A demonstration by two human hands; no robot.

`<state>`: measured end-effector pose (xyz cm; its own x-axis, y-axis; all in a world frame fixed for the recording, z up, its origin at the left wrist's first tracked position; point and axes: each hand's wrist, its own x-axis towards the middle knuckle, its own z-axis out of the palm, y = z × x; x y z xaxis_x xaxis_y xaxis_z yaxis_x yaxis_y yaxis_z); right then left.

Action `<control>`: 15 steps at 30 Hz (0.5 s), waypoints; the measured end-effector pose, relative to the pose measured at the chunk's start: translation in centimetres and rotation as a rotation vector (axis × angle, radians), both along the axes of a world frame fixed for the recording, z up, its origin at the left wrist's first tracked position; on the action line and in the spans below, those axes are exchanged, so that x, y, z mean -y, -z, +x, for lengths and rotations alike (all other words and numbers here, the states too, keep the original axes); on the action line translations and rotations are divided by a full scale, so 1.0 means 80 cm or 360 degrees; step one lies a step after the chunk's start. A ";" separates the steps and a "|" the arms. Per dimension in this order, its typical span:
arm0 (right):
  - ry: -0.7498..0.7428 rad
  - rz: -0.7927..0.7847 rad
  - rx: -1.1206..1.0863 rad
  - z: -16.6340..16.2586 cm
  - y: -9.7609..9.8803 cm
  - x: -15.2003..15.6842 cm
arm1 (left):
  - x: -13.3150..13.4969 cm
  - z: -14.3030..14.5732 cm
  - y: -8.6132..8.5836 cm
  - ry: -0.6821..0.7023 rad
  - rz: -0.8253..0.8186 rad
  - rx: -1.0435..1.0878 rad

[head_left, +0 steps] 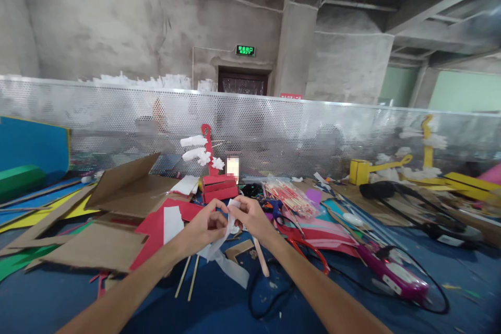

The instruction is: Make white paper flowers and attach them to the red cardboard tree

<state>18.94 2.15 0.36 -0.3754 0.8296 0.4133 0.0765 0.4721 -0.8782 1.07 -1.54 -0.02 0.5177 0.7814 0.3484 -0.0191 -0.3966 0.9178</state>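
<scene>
My left hand [206,225] is closed, its fingertips pinching a thin white paper strip [230,268]. My right hand [252,214] grips the same strip from the other side, thumb and fingers pressed together around its upper end. Below the hands the strip's loose tail hangs down, curling toward the blue table. Two thin wooden sticks [191,281] jut out beneath my left hand; their far ends are hidden. A pale, rod-like piece [261,258] lies by my right wrist. Beyond the hands stands a red cardboard box [219,189], with a red hooked piece [207,148] carrying white paper tufts behind it.
Cardboard sheets [92,245] and red paper [151,235] lie to the left. On the right are a blue glue gun [275,207], a bag of red-and-white sticks [291,197], orange-handled scissors [319,255], a purple device [395,274] and a black cable [344,277]. A perforated metal panel [258,133] runs behind.
</scene>
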 end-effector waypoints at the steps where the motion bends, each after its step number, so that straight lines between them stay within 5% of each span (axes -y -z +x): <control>1: 0.0012 0.0003 0.0002 0.000 0.001 -0.001 | 0.001 0.000 -0.001 -0.0001 0.0020 0.0002; 15: 0.0064 -0.0128 -0.0077 -0.003 0.000 0.001 | 0.006 -0.002 -0.008 -0.0071 0.0214 -0.0132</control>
